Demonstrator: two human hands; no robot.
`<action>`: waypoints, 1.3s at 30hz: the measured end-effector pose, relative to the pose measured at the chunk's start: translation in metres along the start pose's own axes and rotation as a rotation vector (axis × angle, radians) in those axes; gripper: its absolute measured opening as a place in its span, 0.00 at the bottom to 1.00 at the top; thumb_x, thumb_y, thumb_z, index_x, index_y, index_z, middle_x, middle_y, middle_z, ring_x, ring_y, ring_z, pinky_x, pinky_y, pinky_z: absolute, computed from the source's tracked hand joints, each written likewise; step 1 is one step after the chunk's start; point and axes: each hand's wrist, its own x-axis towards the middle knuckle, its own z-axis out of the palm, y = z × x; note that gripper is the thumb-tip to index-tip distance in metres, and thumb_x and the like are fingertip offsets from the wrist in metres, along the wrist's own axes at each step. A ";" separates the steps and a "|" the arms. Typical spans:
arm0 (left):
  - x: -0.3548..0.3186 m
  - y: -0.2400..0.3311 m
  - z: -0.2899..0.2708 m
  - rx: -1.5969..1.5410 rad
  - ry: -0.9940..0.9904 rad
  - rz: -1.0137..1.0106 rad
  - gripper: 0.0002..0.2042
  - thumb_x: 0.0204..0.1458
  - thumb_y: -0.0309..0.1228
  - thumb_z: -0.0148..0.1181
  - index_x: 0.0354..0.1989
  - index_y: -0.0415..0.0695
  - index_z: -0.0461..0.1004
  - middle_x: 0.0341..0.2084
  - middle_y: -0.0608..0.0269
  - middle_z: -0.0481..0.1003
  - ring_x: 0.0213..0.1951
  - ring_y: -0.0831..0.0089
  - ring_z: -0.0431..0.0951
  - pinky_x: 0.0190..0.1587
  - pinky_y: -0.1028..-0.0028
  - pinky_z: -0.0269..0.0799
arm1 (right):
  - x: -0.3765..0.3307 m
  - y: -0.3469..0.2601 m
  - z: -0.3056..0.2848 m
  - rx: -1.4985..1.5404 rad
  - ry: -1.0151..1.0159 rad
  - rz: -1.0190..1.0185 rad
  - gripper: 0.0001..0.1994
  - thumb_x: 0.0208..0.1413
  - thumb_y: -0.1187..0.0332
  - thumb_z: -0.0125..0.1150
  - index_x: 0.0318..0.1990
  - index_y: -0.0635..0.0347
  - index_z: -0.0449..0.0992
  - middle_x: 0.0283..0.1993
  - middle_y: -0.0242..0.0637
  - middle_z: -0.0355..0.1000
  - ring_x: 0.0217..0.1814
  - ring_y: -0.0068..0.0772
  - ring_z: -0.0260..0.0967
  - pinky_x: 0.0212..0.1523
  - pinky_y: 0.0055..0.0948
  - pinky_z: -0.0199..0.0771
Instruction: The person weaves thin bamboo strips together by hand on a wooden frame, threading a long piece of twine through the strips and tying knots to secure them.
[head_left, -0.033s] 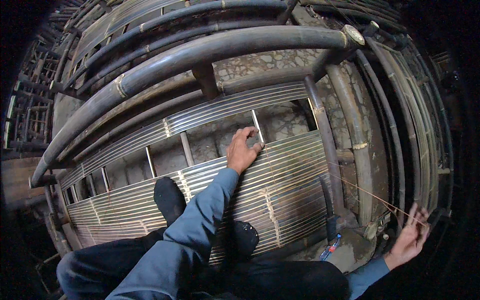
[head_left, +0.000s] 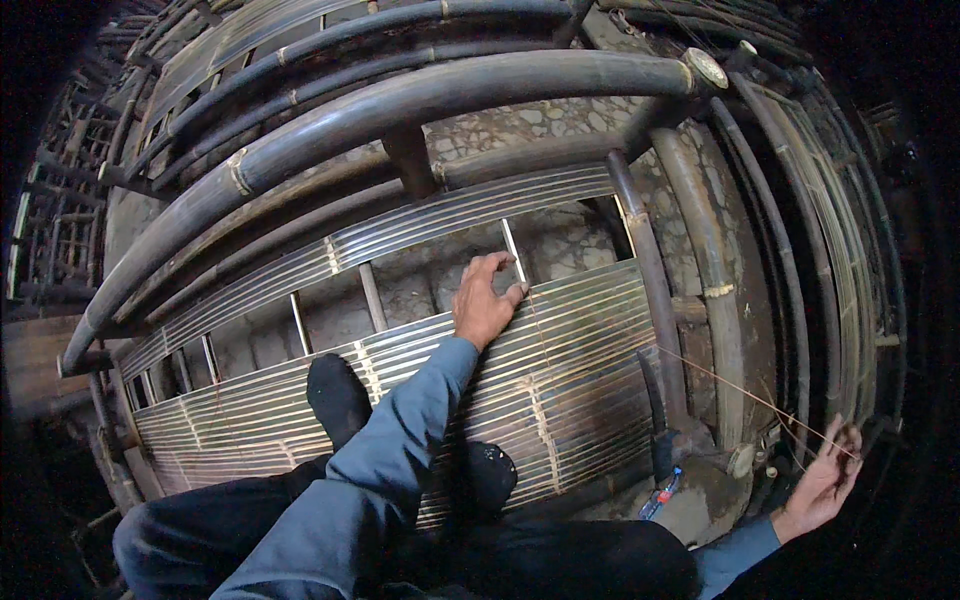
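Nothing has moved since the frame before: your left hand (head_left: 482, 308) still presses on the top edge of the slat panel (head_left: 560, 370), fingers grasping a thin upright slat (head_left: 512, 252). At four o'clock, your right hand (head_left: 822, 482) stays half open, probably pinching the taut string (head_left: 740, 390), so the binding is under tension.

The slat panel (head_left: 560, 380) is a flat mat of thin, pale bamboo strips laid side by side, running left to right inside a dark bamboo frame. Cross bindings tie the strips at intervals. Its upper edge sits below an open gap crossed by thin upright sticks. A thin cord (head_left: 745, 392) stretches taut and slanted from the panel's right part out to the lower right, well past the frame posts.
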 end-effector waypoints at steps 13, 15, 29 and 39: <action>-0.046 0.059 0.028 -0.170 -0.455 0.105 0.15 0.60 0.39 0.65 0.27 0.39 0.78 0.22 0.47 0.75 0.32 0.47 0.76 0.46 0.56 0.71 | -0.034 0.062 0.046 -0.846 0.388 0.058 0.10 0.71 0.61 0.58 0.39 0.56 0.69 0.24 0.22 0.54 0.21 0.12 0.48 0.18 0.16 0.49; -0.045 0.056 0.020 -0.316 -0.444 0.204 0.12 0.58 0.37 0.66 0.34 0.38 0.80 0.29 0.46 0.77 0.37 0.48 0.78 0.48 0.56 0.72 | -0.041 0.096 0.057 -0.736 0.239 0.212 0.10 0.69 0.62 0.60 0.39 0.57 0.70 0.25 0.23 0.57 0.21 0.13 0.49 0.18 0.17 0.50; 0.014 -0.026 -0.031 0.612 0.102 0.135 0.29 0.61 0.39 0.58 0.69 0.39 0.63 0.64 0.43 0.65 0.67 0.43 0.62 0.72 0.46 0.50 | -0.078 0.261 0.115 -0.579 -0.113 0.768 0.12 0.65 0.62 0.61 0.35 0.64 0.78 0.25 0.29 0.69 0.23 0.18 0.63 0.22 0.20 0.58; 0.000 -0.033 -0.029 0.305 -0.177 -0.199 0.17 0.61 0.46 0.62 0.34 0.43 0.85 0.33 0.44 0.81 0.39 0.45 0.81 0.42 0.50 0.75 | -0.088 0.270 0.109 -0.666 -0.115 0.762 0.13 0.67 0.63 0.59 0.38 0.65 0.80 0.23 0.26 0.66 0.22 0.15 0.61 0.21 0.20 0.58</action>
